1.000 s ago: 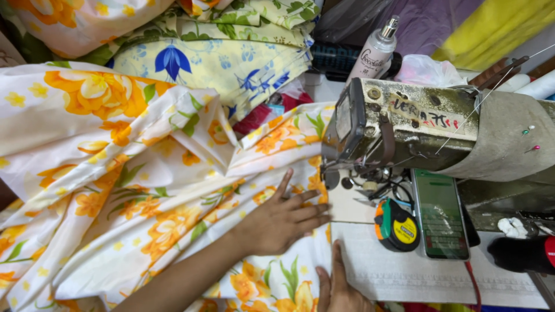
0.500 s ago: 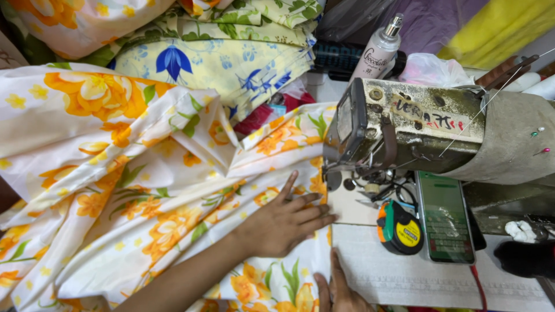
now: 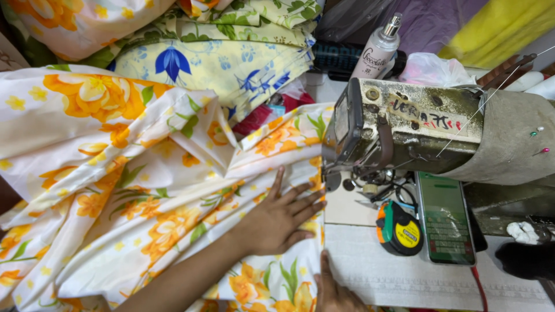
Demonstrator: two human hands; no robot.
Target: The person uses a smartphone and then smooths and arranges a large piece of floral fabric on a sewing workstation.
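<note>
My left hand (image 3: pixel 280 218) lies flat, fingers spread, on a white cloth printed with orange flowers (image 3: pixel 133 190), its fingertips pointing toward the needle area of a worn grey sewing machine (image 3: pixel 416 130). Only part of my right hand (image 3: pixel 332 289) shows at the bottom edge; it rests on the cloth's right hem beside the white machine table (image 3: pixel 416 277). The cloth is bunched in folds to the left and runs under the machine's head. Neither hand grips anything.
A green and yellow tape measure (image 3: pixel 400 228) and a phone with a lit screen (image 3: pixel 446 218) lie under the machine arm. Folded yellow cloth with blue flowers (image 3: pixel 231 63) is stacked behind. A spray bottle (image 3: pixel 378 49) and a plastic bag (image 3: pixel 433 69) stand at the back.
My left hand has stayed pressed on the cloth, sliding slightly toward the machine. The right hand has shifted a little along the hem at the bottom edge.
</note>
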